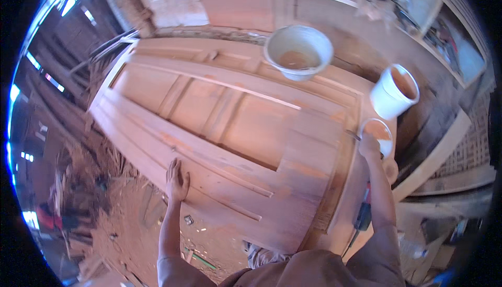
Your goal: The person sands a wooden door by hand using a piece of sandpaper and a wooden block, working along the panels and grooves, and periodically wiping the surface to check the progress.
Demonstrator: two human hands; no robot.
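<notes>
While the panelled wooden door (pixel 230 125) lies flat and fills the work area, the left hand (pixel 177 181) rests on its near edge, fingers spread flat, gripping nothing. Beyond stands a large white bucket (pixel 298 52); a smaller white bucket (pixel 393 92) sits right of it. The right hand (pixel 369 146) is closed on a thin tool handle (pixel 353 135) at a small bowl of brown paste (pixel 379 133).

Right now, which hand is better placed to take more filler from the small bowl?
The right hand. It is already at the small bowl of brown paste, holding a thin tool at its rim. The left hand lies flat on the wooden door edge, far across the panel.
</notes>
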